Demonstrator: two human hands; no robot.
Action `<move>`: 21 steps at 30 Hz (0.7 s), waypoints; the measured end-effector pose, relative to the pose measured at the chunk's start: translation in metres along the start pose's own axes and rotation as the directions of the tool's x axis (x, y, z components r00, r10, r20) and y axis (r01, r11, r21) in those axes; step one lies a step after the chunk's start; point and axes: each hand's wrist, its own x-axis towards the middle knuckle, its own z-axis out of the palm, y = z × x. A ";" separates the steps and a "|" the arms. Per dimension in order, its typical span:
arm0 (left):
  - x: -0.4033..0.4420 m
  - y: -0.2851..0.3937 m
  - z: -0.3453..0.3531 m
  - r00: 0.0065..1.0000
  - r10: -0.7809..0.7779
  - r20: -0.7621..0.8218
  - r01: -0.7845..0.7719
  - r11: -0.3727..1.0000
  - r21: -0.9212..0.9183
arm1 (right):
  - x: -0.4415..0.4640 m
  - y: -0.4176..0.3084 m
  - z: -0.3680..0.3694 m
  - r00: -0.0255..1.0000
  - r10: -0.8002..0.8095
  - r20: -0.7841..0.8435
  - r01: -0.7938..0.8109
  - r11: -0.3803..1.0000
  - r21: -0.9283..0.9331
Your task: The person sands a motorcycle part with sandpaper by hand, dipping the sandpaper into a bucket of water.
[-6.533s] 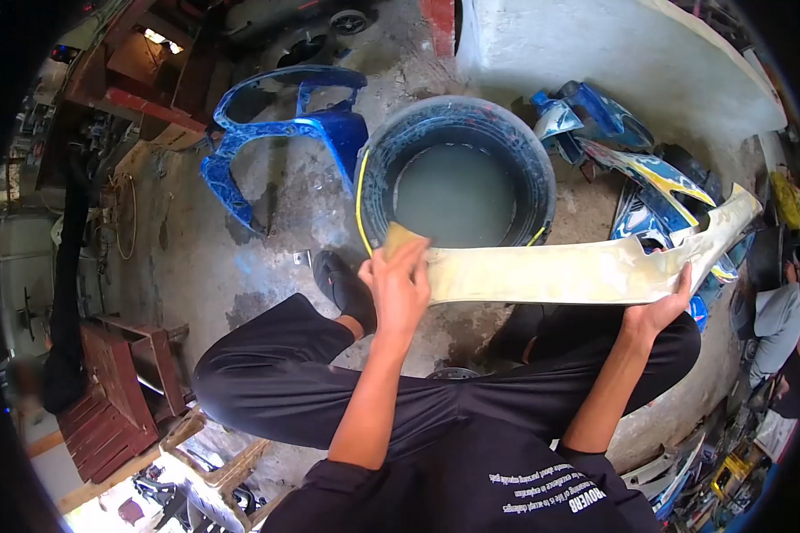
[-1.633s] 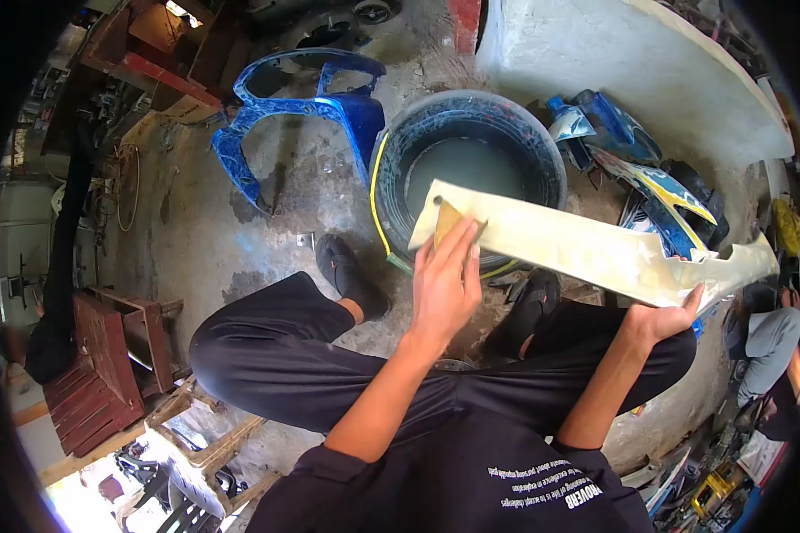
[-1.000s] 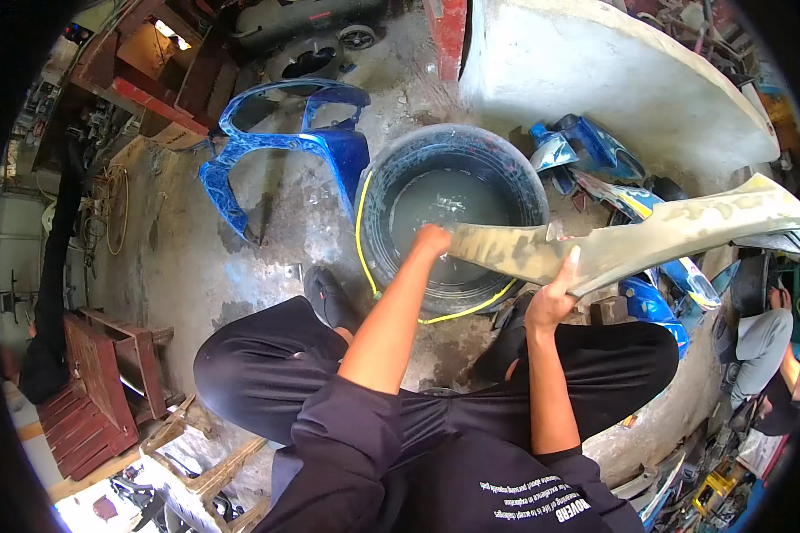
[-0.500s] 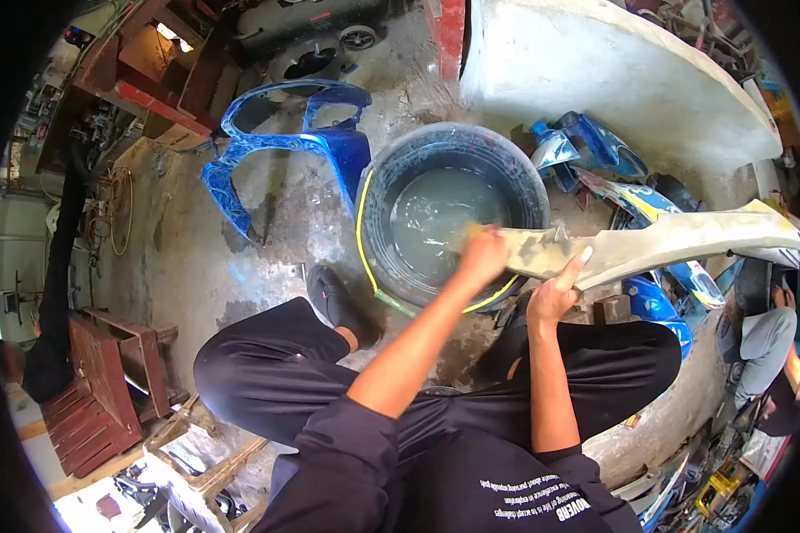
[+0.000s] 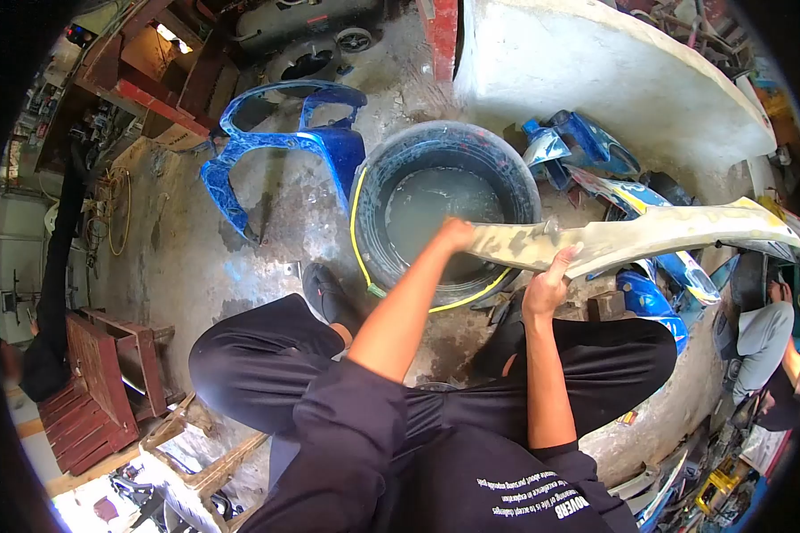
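A long, curved motorcycle body panel, pale cream with grey patches, reaches from above the bucket toward the right. My right hand grips its lower edge near the middle, thumb on top. At the panel's left end, over the bucket, my left hand is closed against the tip; what lies inside its fingers is hidden. Cloudy water fills the bottom of the large dark bucket, which stands in front of my crossed legs.
A blue plastic frame stands on the concrete floor left of the bucket. Several blue and white panels lie to the right, beside a low white wall. Red wooden furniture is at far left. Another person's leg shows at right.
My left hand has moved left and up to the panel's tip from slightly farther in, where it was blurred by motion. My right hand keeps its hold; the panel has shifted slightly left and up.
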 end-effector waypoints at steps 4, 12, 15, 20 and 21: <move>0.024 -0.042 0.000 0.984 -0.169 0.053 0.176 0.963 -0.205 | -0.003 -0.012 0.003 0.998 0.007 0.059 -0.006 1.000 -0.027; -0.044 0.028 -0.008 0.996 0.003 0.094 0.011 0.989 -0.148 | -0.005 -0.022 0.009 0.997 -0.041 0.070 0.045 0.997 -0.060; -0.065 0.040 0.020 0.953 0.223 -0.206 -0.268 0.936 -0.227 | -0.003 -0.029 0.015 0.990 0.012 0.142 -0.023 0.997 0.078; -0.140 0.080 0.001 0.967 0.168 -0.189 -0.241 0.845 -0.478 | 0.009 -0.015 0.017 0.956 -0.223 0.193 0.239 0.969 -0.063; -0.143 0.078 0.002 0.967 0.170 -0.191 -0.243 0.842 -0.482 | 0.011 -0.013 0.015 0.958 -0.227 0.178 0.238 0.970 -0.046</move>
